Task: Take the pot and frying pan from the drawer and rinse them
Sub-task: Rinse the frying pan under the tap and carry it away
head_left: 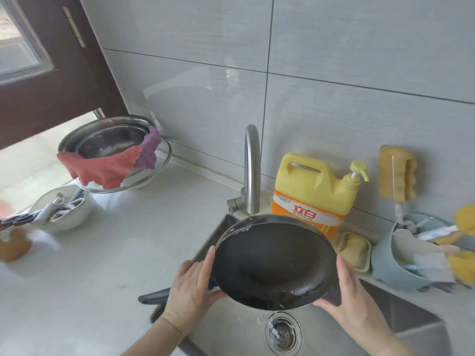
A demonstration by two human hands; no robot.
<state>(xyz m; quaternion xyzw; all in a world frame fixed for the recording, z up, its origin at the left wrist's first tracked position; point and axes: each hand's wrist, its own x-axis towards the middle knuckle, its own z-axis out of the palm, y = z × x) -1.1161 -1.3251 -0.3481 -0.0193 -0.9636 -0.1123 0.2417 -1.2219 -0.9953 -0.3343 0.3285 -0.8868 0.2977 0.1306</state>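
You hold the black frying pan (273,263) tilted over the sink (416,319), its upper rim under the faucet (251,173), likely so water drains. Your left hand (191,291) and right hand (352,296) each clasp opposite rims. No pot is visible.

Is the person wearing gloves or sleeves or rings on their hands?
No. The left hand and right hand are bare, with no gloves, rings or watch showing. Both forearms are uncovered too, so no sleeves appear in view.
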